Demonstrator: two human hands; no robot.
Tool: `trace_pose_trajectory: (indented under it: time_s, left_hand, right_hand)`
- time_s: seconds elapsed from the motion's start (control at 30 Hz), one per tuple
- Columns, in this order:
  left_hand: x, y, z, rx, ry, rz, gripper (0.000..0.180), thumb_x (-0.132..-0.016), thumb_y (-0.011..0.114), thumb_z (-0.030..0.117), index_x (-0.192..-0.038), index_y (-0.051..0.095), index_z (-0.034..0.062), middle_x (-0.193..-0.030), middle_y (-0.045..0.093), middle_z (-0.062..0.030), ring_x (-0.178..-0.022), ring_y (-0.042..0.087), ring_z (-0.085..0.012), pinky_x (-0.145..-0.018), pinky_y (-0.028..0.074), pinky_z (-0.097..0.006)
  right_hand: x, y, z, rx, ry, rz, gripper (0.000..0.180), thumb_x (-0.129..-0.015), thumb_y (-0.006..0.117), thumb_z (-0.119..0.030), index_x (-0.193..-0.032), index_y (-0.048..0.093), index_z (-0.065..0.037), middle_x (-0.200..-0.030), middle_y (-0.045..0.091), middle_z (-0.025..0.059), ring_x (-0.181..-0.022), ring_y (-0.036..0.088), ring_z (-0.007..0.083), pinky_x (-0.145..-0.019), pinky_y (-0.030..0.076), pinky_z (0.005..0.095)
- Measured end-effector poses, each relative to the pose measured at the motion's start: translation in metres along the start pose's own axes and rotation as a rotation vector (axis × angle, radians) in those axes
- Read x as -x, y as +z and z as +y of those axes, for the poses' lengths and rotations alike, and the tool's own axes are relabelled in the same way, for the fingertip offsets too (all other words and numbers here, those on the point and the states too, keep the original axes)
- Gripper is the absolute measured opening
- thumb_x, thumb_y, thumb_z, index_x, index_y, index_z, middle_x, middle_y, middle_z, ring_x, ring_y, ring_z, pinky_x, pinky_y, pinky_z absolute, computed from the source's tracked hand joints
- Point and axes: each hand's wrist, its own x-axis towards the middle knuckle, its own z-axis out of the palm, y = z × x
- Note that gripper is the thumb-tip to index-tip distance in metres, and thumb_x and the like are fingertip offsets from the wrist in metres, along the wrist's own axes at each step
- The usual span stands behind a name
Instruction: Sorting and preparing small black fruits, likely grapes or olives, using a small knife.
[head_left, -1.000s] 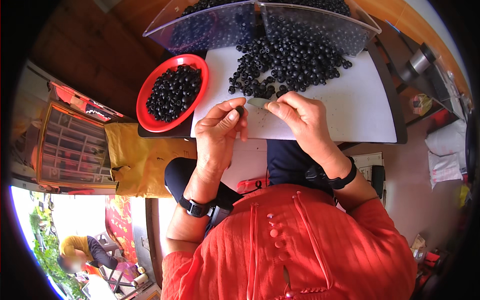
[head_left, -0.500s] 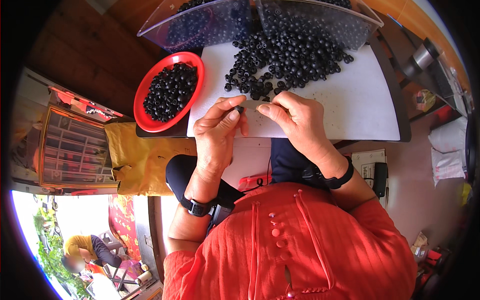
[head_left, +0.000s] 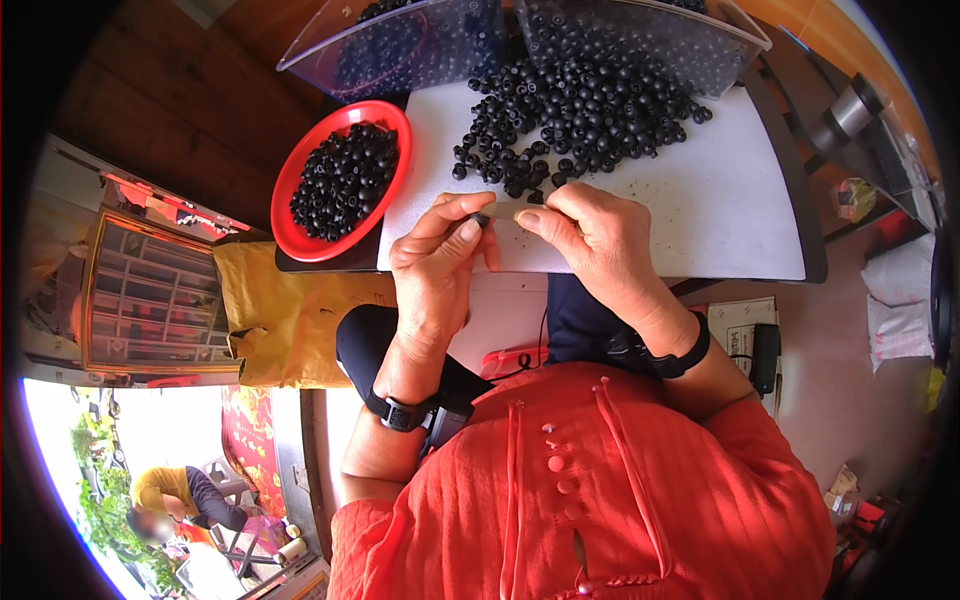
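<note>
Between the thumb and fingers of my left hand (head_left: 432, 255) is a small black rounded piece (head_left: 481, 219). My right hand (head_left: 605, 235) is closed on a thin, flat blade (head_left: 503, 211), its tip right at the black piece; the handle end is hidden in my fingers. Both hands are over the near edge of a white board (head_left: 725, 205). Just beyond them spreads a pile of similar black pieces (head_left: 600, 115), some showing a round hole. To the left, a red bowl (head_left: 283, 215) holds many more black pieces (head_left: 343, 180).
Two clear plastic bins with black pieces, a left bin (head_left: 420, 50) and a right bin (head_left: 690, 60), stand at the far edge. A yellow sack (head_left: 290, 320) hangs left of my knees. A person (head_left: 185, 495) sits in the lower left background. White bags (head_left: 900, 300) lie far right.
Both hands keep nearly the same pose, the blade still at the black piece. The whole view has shifted very slightly.
</note>
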Motion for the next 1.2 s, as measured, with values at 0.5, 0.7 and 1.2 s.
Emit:
trace_pose_trajectory:
  time_s: [0.5,0.7,1.2]
  left_hand:
    - [0.001,0.000,0.002,0.003,-0.034,0.033,0.021,-0.101,0.057,-0.006,-0.117,0.070,-0.0063,-0.105,0.060,-0.0070,-0.084,0.061,-0.0175,-0.069,0.054,-0.032]
    - [-0.002,-0.002,0.031,-0.210,0.193,0.144,0.024,-0.096,0.058,-0.011,-0.116,0.071,-0.0057,-0.103,0.065,-0.0116,-0.075,0.065,-0.0163,-0.060,0.056,-0.030]
    - [-0.041,-0.014,0.043,-1.298,0.505,0.000,0.017,-0.083,0.075,-0.001,-0.100,0.075,0.0038,-0.104,0.067,-0.0114,-0.096,0.063,-0.0282,-0.078,0.054,-0.038]
  right_hand:
    - [0.001,0.002,0.002,-0.025,-0.088,-0.005,0.037,-0.089,0.081,-0.028,-0.069,0.057,-0.008,-0.059,0.055,0.0068,-0.049,0.055,0.0250,-0.047,0.041,0.0393]
    - [0.006,0.001,0.006,-0.331,0.022,0.184,0.025,-0.092,0.081,-0.022,-0.080,0.069,-0.003,-0.064,0.060,0.0071,-0.053,0.054,0.0178,-0.050,0.042,0.0334]
    - [0.008,-0.010,0.002,-0.527,0.030,0.239,0.021,-0.095,0.079,-0.017,-0.086,0.072,0.001,-0.073,0.065,0.0054,-0.061,0.058,0.0119,-0.054,0.046,0.0291]
